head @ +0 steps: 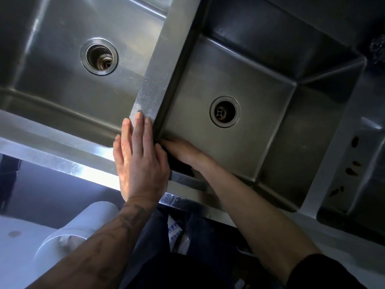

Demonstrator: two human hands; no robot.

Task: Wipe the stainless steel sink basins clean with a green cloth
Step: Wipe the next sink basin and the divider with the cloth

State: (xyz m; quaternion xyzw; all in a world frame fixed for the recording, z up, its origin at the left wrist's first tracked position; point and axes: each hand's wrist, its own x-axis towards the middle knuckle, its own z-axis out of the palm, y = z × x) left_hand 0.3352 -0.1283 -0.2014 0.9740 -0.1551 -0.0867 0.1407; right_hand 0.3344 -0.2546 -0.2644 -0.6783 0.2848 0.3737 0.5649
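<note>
Two stainless steel basins lie side by side: the left basin (52,97) and the right basin (250,147), parted by a steel divider (155,76). My left hand (139,159) rests flat, fingers straight, where the divider meets the front rim. My right hand (183,150) reaches down into the near left corner of the right basin. Its fingers lie straight toward the corner and press a dark-looking cloth (180,166) against the near wall. Most of the cloth is hidden in shadow under the hand, and its colour is hard to make out.
Each basin has an open round drain, the left drain (99,56) and the right drain (224,111). A third basin (354,197) begins at the right, with reddish scraps (352,171) on its rim. A white cylinder (68,232) stands below the front edge at left.
</note>
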